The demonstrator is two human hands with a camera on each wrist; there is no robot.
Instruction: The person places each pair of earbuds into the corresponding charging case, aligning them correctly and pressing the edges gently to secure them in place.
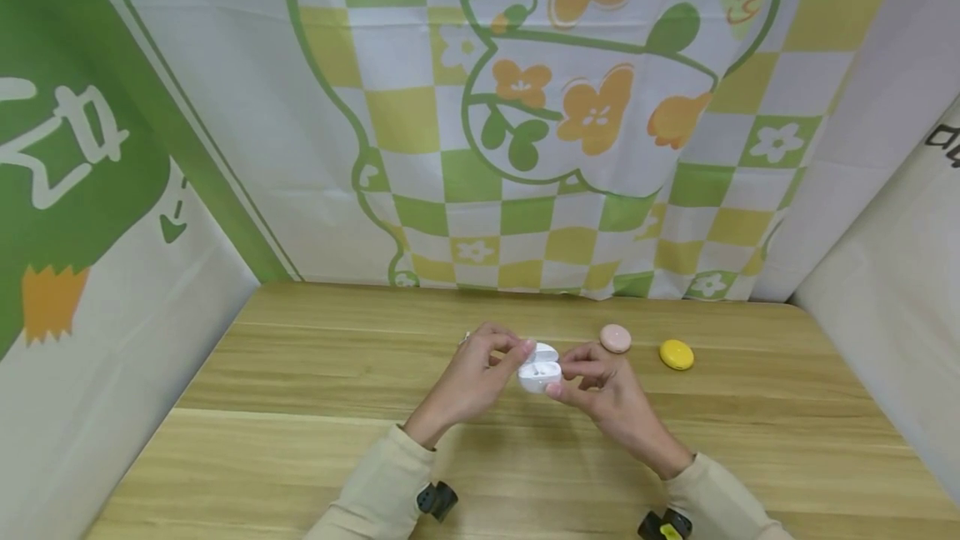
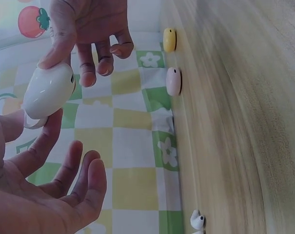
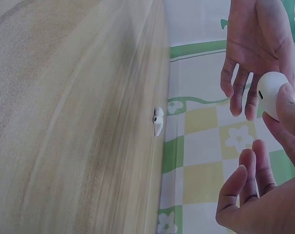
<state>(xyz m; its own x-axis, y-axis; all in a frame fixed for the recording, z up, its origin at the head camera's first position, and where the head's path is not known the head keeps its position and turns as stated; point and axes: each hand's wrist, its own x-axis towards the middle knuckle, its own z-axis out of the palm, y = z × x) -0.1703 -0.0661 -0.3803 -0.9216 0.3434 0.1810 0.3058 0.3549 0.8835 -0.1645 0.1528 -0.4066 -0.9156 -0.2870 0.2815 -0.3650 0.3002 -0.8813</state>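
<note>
A white earbud charging case [image 1: 538,382] is held above the wooden table between both hands, its lid [image 1: 544,352] flipped up. My left hand [image 1: 474,372] pinches the lid between thumb and index finger, the other fingers loosely bent. From the other side, my right hand [image 1: 617,394] grips the case body, with its thumb on the front. The left wrist view shows the rounded underside of the case [image 2: 49,92] between the two hands. On the table lie white earbuds [image 3: 158,119], mostly hidden behind the left hand in the head view.
Beyond the right hand, a pink round case [image 1: 615,337] and a yellow round case [image 1: 677,354] sit on the table [image 1: 315,373]. A patterned cloth [image 1: 525,215] hangs along the table's back edge, and more cloth walls flank both sides.
</note>
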